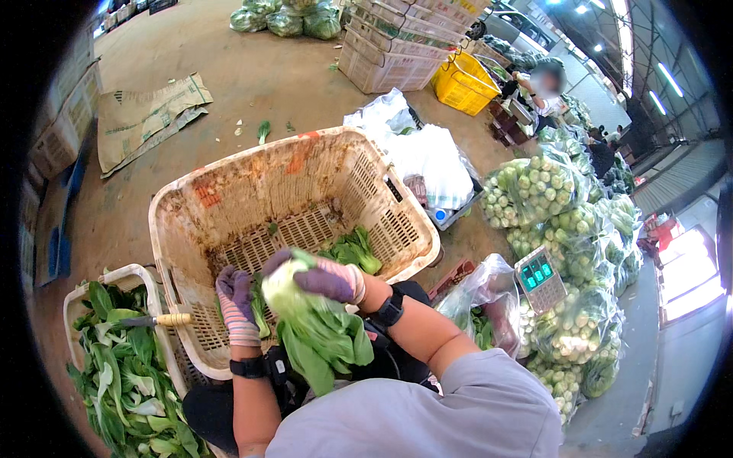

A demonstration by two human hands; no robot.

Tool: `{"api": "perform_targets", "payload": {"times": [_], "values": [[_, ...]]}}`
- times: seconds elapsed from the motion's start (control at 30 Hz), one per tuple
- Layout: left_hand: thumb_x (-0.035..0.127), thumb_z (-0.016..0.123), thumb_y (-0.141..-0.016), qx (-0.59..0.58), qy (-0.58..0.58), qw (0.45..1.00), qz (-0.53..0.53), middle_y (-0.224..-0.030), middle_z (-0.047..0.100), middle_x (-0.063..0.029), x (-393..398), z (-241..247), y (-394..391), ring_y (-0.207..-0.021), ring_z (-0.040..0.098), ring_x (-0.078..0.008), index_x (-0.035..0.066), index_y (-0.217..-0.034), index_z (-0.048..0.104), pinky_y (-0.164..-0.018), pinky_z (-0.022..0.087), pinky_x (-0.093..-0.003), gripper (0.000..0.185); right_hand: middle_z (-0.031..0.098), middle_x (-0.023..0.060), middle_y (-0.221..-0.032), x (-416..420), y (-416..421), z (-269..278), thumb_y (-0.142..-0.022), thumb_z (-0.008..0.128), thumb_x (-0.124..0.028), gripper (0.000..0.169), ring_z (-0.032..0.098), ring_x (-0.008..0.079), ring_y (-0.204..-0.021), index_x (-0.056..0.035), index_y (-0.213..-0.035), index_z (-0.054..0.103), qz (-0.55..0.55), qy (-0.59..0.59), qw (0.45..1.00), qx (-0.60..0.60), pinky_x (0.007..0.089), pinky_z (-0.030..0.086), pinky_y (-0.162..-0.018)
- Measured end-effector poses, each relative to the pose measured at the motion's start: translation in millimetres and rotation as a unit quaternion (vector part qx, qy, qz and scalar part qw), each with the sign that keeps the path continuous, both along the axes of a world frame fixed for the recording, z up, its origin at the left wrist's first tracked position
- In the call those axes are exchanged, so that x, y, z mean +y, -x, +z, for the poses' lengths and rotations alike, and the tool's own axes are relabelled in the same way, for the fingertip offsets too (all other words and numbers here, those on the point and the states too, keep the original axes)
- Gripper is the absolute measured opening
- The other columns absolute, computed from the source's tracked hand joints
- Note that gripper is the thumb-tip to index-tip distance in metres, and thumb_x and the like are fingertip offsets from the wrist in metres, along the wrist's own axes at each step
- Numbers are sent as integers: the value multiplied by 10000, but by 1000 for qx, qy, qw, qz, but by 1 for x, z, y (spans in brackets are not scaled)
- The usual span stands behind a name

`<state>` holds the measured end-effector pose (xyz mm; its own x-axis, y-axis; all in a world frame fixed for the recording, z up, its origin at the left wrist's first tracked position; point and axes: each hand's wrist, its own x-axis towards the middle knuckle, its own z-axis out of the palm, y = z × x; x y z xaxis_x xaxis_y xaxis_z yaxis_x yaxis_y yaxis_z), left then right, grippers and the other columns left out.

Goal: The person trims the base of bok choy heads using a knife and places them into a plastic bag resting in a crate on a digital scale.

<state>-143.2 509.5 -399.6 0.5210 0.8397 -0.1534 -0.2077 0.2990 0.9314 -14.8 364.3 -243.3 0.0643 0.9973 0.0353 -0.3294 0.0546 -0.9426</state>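
Observation:
My right hand (329,280), in a purple-palmed striped glove, grips a head of bok choy (320,332) by its pale base. Its leaves hang down towards my lap. My left hand (236,300), gloved alike, has curled fingers over the near left side of a large stained plastic basket (252,166). Green stalks (260,309) show beside that hand; whether it holds them is hidden. More bok choy (355,252) lies in the basket's near right part. A knife with a wooden handle (174,319) rests across the rim of a smaller basket (152,286).
Loose leaves (123,366) fill the smaller basket on the left. Bagged bok choy (544,189) is piled to the right, with a lit digital display (538,275) before it. White plastic bags (429,160) lie in a crate beyond the large basket. A person (544,97) sits farther back.

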Motion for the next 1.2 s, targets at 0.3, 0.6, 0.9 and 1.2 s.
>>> {"api": "perform_targets", "payload": {"times": [0.3, 0.6, 0.9, 1.2], "values": [[280, 461, -937, -34, -56, 957, -284, -1306, 412, -111, -47, 75, -1, -1178, 401, -184, -20, -1353, 301, -1001, 298, -282, 537, 575, 48, -953, 16, -5, -37, -769, 706, -177, 443, 545, 126, -848, -53, -1128, 477, -235, 109, 947, -191, 274, 472, -761], [212, 446, -945, -63, 46, 960, -268, -1252, 440, -84, -50, 52, -1, -1067, 444, -145, -1, -1332, 318, -907, 367, -244, 460, 590, 72, -942, 21, -1, -48, -778, 688, -161, 441, 554, 135, -835, -34, -1137, 466, -223, 156, 939, -212, 280, 480, -747], [164, 443, -947, 1, -7, 966, -258, -1247, 464, -100, -52, 57, -3, -1104, 450, -170, 1, -1318, 345, -941, 358, -265, 417, 606, 111, -883, 22, -2, -54, -720, 729, -276, 552, 581, 181, -777, 1, -1133, 489, -247, 154, 934, -206, 307, 497, -694], [146, 508, -895, -40, -84, 975, -202, -1266, 436, -100, -60, 61, -10, -1101, 453, -190, 18, -1345, 292, -940, 367, -280, 515, 570, 153, -1038, 20, 1, -44, -775, 662, -337, 634, 554, 214, -916, 12, -1241, 412, -274, 162, 916, -244, 333, 460, -812]]}}
